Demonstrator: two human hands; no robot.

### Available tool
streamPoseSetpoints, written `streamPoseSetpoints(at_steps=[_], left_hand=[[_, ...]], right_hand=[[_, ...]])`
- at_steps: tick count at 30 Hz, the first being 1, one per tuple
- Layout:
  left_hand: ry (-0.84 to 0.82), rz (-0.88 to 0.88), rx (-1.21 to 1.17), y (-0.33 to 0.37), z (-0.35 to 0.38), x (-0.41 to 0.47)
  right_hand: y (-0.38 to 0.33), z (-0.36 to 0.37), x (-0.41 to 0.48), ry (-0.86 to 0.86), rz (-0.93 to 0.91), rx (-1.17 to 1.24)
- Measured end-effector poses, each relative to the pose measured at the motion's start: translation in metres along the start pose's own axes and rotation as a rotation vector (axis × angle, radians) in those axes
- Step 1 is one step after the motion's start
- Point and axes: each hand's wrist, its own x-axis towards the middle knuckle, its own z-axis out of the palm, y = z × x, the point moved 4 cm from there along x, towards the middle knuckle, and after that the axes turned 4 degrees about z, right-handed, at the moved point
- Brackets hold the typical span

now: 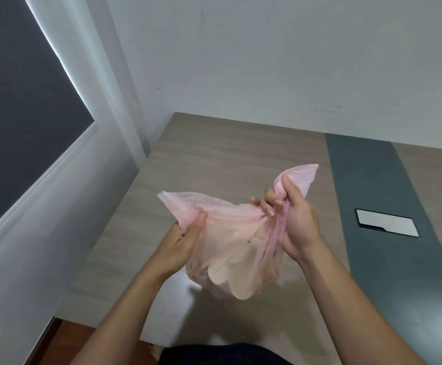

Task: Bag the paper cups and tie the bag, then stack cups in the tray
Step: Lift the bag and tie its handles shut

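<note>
A thin pink plastic bag (230, 243) hangs above the table between both hands. Pale paper cups (237, 281) show through its lower part, bunched together. My left hand (185, 241) grips the bag's left top corner, whose loose flap sticks up to the left. My right hand (291, 217) clenches the right top corner, twisted into a rope, with the end flaring up past the fist. The bag's mouth is stretched between the two fists. No tray is in view.
The wooden table (214, 159) sits against a white wall, its left edge beside a window with a dark blind (17, 106). A grey strip (372, 193) runs across the table at right, with a silver cable hatch (388, 223) set into it.
</note>
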Motion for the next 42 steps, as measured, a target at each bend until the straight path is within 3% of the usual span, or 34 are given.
streamPoseSetpoints(at_steps=[3,6,9,12,15,17,19,22,25,28,32,35,38,42], left_hand=[[-0.034,0.017,0.019,0.004,0.013,0.006],[0.029,-0.036,-0.111,0.002,0.021,0.007],[0.011,-0.087,-0.296,0.009,0.038,0.008],[0.080,-0.138,-0.340,0.014,0.046,0.007],[0.212,-0.239,-0.452,0.009,0.046,0.008],[0.226,-0.275,-0.813,0.004,0.046,0.012],[0.244,-0.248,-1.008,-0.002,0.040,0.017],[0.176,-0.198,-0.965,-0.011,0.033,0.019],[0.038,-0.152,-0.913,-0.008,0.036,0.019],[-0.011,-0.174,-0.896,-0.007,0.045,0.018],[0.080,-0.206,-0.864,-0.012,0.047,0.020],[0.102,-0.214,-0.624,-0.017,0.044,0.014],[0.075,-0.139,-0.397,-0.009,0.047,0.006],[-0.108,-0.119,-0.349,0.000,0.057,0.004]], right_hand=[[0.006,0.007,-0.002,0.004,-0.022,-0.141],[0.003,0.012,-0.016,-0.004,-0.055,-0.527],[0.004,0.018,-0.027,-0.131,-0.057,-0.968],[0.017,0.016,-0.025,-0.227,-0.078,-1.209],[0.027,0.005,-0.015,-0.227,-0.084,-1.160],[0.026,-0.002,-0.015,-0.128,-0.069,-0.926],[0.025,-0.008,-0.014,0.013,-0.053,-0.601],[0.023,-0.007,-0.010,0.007,-0.071,-0.140],[0.027,-0.005,-0.003,-0.025,-0.035,0.012],[0.035,-0.007,0.004,0.024,0.059,-0.108],[0.040,-0.007,0.007,-0.100,0.175,-0.177],[0.042,-0.014,0.005,-0.107,0.146,-0.214],[0.044,-0.017,0.000,-0.072,0.074,-0.617],[0.048,-0.016,-0.005,-0.132,-0.016,-0.961]])
